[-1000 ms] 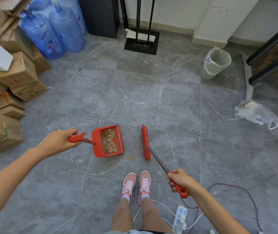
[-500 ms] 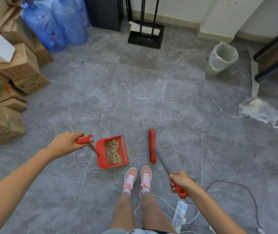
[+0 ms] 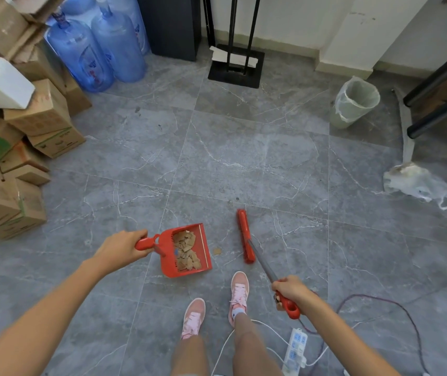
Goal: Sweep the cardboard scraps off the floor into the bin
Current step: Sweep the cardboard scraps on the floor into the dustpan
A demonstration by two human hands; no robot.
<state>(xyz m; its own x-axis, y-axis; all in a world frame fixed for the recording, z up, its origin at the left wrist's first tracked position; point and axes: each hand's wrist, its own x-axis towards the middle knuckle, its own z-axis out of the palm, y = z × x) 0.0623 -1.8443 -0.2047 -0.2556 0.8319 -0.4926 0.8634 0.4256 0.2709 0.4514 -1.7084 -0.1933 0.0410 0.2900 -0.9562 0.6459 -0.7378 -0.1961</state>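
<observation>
- Grey tiled floor (image 3: 244, 158) lies open through the middle, from the feet up towards the far wall.
- Most cardboard scraps (image 3: 185, 251) sit piled in the red dustpan (image 3: 166, 264), which looks tilted and lifted just off the tiles; one small stray scrap (image 3: 217, 251) lies on the floor between the pan and the broom head (image 3: 245, 236).
- Left hand (image 3: 122, 248) is wrapped round the dustpan handle; right hand (image 3: 291, 290) is closed round the red grip of the broom.
- Likely slip: tipping the pan's open lip further down on the walk would shed the loose pile, since nothing holds it in.
- Leaving the stray scrap behind would leave the job unfinished.
- Bin (image 3: 341, 118) stands well apart, far right, lined with a thin bag; a careless pour could miss its mouth or knock it over, as it looks light.
- Beside it, two dark slanted bars (image 3: 439, 77) and a crumpled plastic bag (image 3: 417, 183) narrow the approach from the right.
- Power strip (image 3: 295, 346) and purple cable (image 3: 379, 298) near the pink shoes (image 3: 239, 291) are a trip risk.
- Cardboard boxes (image 3: 40, 115) and water bottles (image 3: 119, 47) close off the left edge.
</observation>
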